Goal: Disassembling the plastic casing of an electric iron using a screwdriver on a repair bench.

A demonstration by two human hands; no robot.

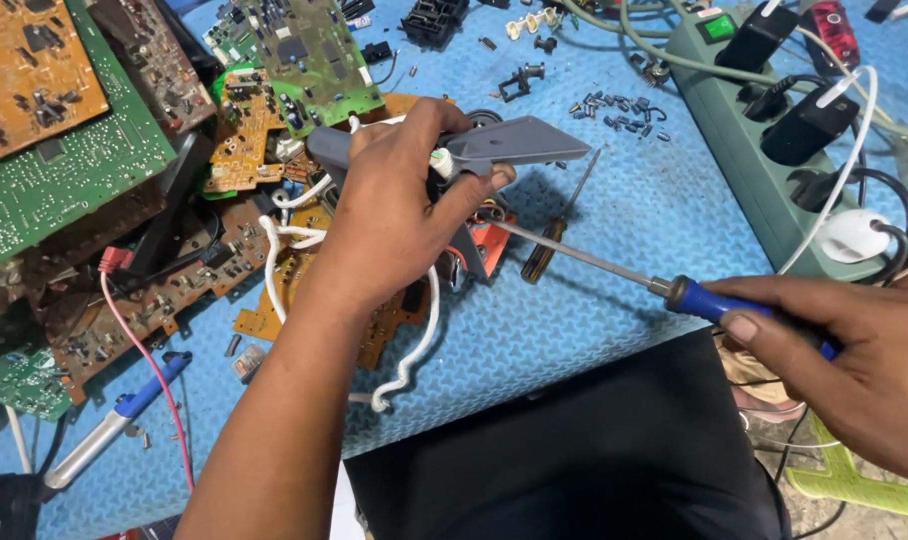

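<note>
Where the blue textured work mat (614, 330) meets its upper right corner, a long green power strip (749, 150) lies with black plugs, a white round plug and a small green square switch at its top end, white and grey cables looping over it. To the left, a heap of green and orange-brown circuit boards (84, 150) covers the mat, a pink wire and a blue-and-silver pen-shaped tool (114, 420) lying at its lower edge; a second screwdriver with a dark amber handle (546, 252) rests just beside the work, and small dark loose parts (619, 110) are scattered above. The left hand (394, 215) is closed around a grey plastic wedge-shaped part with white wires (504, 145), thumb pressed on its underside, over an orange component. The right hand (854, 360) grips the blue handle of a long thin-shafted screwdriver (614, 265), fingers wrapped tight, its tip reaching in beneath the grey part.
</note>
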